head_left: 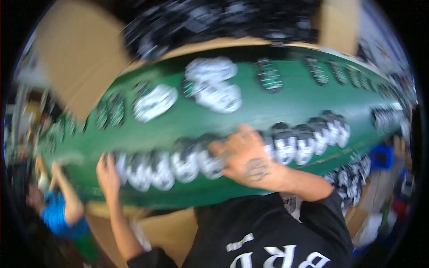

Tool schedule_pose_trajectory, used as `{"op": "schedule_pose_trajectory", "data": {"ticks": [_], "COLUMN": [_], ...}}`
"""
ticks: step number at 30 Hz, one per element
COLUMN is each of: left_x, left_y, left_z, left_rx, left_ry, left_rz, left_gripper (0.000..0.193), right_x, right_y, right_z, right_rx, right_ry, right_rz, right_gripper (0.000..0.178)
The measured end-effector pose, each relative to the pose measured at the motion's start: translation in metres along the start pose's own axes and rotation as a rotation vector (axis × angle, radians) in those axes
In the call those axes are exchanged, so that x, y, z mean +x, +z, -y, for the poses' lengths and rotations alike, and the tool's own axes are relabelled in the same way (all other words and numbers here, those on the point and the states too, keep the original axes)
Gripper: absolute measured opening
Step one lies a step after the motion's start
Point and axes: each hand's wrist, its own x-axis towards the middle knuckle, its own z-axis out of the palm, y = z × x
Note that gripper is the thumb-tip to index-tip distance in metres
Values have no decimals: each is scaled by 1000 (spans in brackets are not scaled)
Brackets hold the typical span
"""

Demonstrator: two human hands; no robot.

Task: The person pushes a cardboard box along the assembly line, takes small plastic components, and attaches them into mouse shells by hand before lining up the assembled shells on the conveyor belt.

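A row of shoe-sole-shaped pieces point(185, 160), black at the top and white below, lies along the near side of a green table point(147, 196). My left hand point(108, 176) rests at the row's left end, fingers stretched up beside the leftmost piece; whether it grips that piece is hard to see. Over the middle of the row reaches my right hand point(246, 156), its fingers apart and blurred by motion. It covers part of the pieces beneath it, and I see nothing held in it.
Farther back lie black-and-green pieces point(269, 76) and loose white ones point(214, 85). A cardboard box point(82, 58) full of black pieces point(223, 22) stands at the far edge. Another person in a blue shirt point(62, 216) works at the left. A blue bin point(382, 157) is at the right.
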Motion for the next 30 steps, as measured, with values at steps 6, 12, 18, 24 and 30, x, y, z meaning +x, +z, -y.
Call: {"op": "schedule_pose_trajectory", "data": {"ticks": [6, 12, 18, 24, 30], "left_x": [-65, -52, -20, 11, 31], "left_y": [-27, -8, -12, 42, 53], "left_z": [-53, -56, -83, -191, -199], "left_rx": [315, 427, 244, 410, 332], "left_ry": [199, 289, 504, 857, 698], "left_rz": [81, 82, 10, 148, 391], "left_gripper": [66, 64, 48, 73, 82], "right_x": [-8, -14, 4, 3, 32], "right_y": [38, 36, 32, -1, -61], "right_z": [8, 16, 37, 7, -123], "right_rx": [5, -7, 116, 312, 66], "right_ry": [-49, -11, 0, -141, 77], "right_rz": [-215, -181, -16, 9, -659], "right_gripper": [50, 49, 57, 68, 23]}}
